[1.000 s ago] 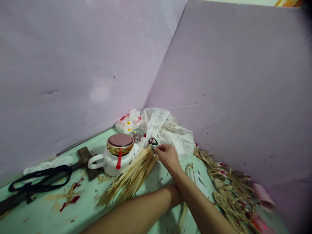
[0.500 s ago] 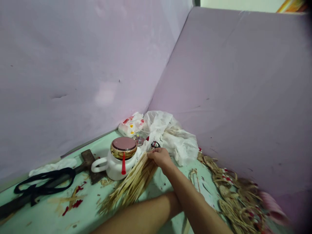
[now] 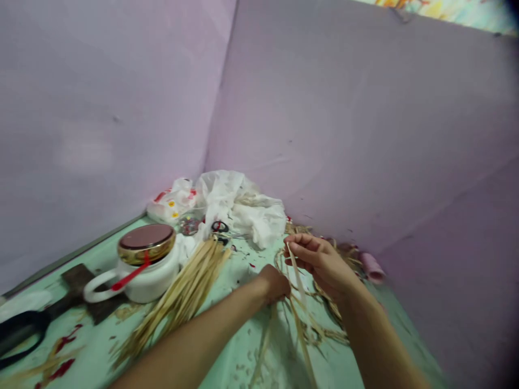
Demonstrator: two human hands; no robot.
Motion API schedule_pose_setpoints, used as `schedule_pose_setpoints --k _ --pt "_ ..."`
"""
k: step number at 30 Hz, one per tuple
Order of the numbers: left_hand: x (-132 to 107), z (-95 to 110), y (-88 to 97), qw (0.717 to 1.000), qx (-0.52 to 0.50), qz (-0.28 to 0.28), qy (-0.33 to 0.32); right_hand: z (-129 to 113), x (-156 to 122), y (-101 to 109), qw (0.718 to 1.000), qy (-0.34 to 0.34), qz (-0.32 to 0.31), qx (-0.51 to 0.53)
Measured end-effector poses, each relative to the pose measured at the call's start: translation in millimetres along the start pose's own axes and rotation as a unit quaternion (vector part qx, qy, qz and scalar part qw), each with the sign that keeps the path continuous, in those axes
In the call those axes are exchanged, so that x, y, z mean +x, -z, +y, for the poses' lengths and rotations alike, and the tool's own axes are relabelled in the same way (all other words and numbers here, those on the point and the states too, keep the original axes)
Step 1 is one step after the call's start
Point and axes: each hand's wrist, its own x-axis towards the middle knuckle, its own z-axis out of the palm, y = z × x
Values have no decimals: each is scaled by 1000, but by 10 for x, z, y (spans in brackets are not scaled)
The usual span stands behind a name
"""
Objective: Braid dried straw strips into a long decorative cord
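My right hand (image 3: 320, 262) is curled around a pale straw strip (image 3: 299, 286) that runs down from its fingers toward me. My left hand (image 3: 275, 283) is closed just left of it, gripping the lower strands of straw at the same spot. A loose bundle of straw strips (image 3: 178, 297) lies on the green table (image 3: 227, 356) to the left of both hands, resting against a white mug with a gold-rimmed lid (image 3: 141, 262).
Crumpled white plastic bags (image 3: 239, 208) and small scissors (image 3: 219, 227) sit in the corner by the purple walls. Braided straw cord (image 3: 324, 302) lies under my right hand, a pink roll (image 3: 371, 267) beyond it. A hammer (image 3: 77, 281) and black strap (image 3: 20, 332) lie far left.
My right hand left the top of the straw bundle and moved right with one strip. My left hand came up to meet it. The view swung to the right.
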Motion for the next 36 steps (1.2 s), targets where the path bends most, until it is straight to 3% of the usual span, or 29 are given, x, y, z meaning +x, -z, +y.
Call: schedule_pose_setpoints --k 2,4,6,7,13,20,26,30,36 --pt "-12 16 -13 999 33 4 38 183 -123 281 987 9 75 -139" --pt "-39 45 2 996 55 1 73 398 -195 453 946 25 136 -293" --pt "-68 74 24 995 57 -2 83 606 -219 499 910 27 150 -385" --pt "-77 84 32 995 55 -4 81 697 -220 482 906 19 146 -397" --pt "-61 76 34 996 58 -19 68 986 -223 295 945 0 121 -303" --pt "-46 66 18 995 82 -24 59 942 -305 336 990 -65 99 -72" --pt "-40 58 4 995 77 -24 58 855 -362 297 974 -173 102 100" --pt "-44 65 5 995 77 -22 54 870 -367 276 962 -221 103 123" --pt "-41 51 24 996 73 -34 44 931 -325 277 962 -224 96 121"
